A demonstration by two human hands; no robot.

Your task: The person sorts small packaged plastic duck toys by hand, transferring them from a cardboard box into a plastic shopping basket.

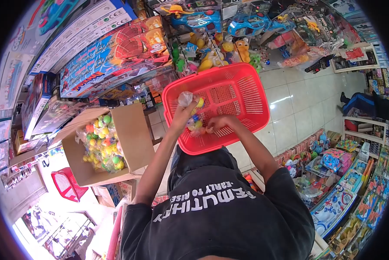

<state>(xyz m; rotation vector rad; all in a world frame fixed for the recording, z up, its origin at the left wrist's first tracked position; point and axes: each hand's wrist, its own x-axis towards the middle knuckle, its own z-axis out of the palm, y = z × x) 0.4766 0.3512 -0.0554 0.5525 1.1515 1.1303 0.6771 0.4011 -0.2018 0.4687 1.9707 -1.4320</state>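
Observation:
My left hand [184,116] is closed around a clear plastic bag of small colourful toys [196,124], held over the left side of a red plastic basket [258,118]. The bag's crumpled top sticks out above my fist, and yellow, blue and orange pieces show below and beside it. My right hand [220,123] is inside the basket's outline, at the lower end of the bag. Its fingers are bent together, and what they pinch is too small to make out. Slotted holes show in the basket's floor and walls.
An open cardboard box [139,138] with many bagged yellow, orange and green toys stands at left. Boxed toys [116,54] are stacked above it. Packaged toys line the far side and the right shelves [337,203]. Another red basket [69,185] is at lower left. Tiled floor [296,102] lies at right.

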